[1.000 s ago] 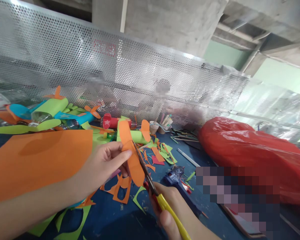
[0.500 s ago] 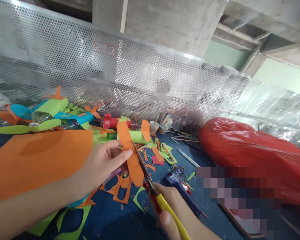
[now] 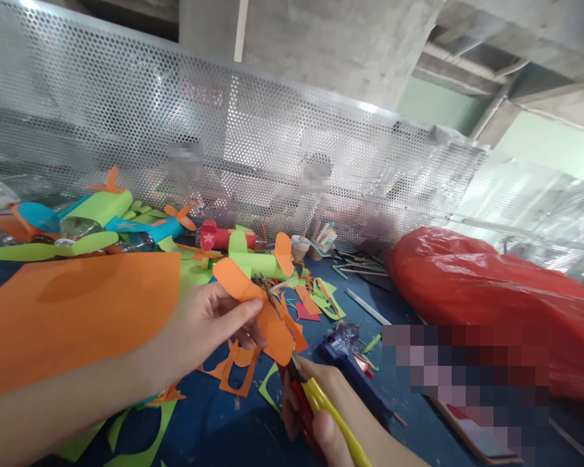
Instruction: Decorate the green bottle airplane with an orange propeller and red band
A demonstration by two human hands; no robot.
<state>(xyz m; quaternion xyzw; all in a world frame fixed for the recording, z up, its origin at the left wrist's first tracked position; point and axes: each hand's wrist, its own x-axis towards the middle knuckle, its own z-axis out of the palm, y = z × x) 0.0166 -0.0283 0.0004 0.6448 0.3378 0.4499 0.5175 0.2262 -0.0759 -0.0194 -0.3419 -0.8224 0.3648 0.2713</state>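
Between thumb and fingers, my left hand (image 3: 219,318) pinches an orange paper cutout (image 3: 275,334) with rounded ends. My right hand (image 3: 321,389) grips scissors (image 3: 316,395) with one yellow and one red handle. Their dark blades lie against the cutout's right edge, parted, with the lower blade partly hidden by the paper. Just beyond the cutout lies a bottle wrapped in green paper (image 3: 257,264) with orange fins. A large orange paper sheet (image 3: 92,311) spreads beside my left forearm.
Paper scraps (image 3: 316,301) litter the blue table (image 3: 224,428). A blue glue gun (image 3: 350,370) lies right of the scissors, near a red plastic bag (image 3: 472,292). Paper-covered bottles (image 3: 102,207) stand at back left. Behind rises a perforated metal screen (image 3: 282,130), with people beyond it.
My left hand has turned the orange cutout counterclockwise, its top end swinging left. The scissor blades have opened wider, and the red handle has spread from the yellow one.
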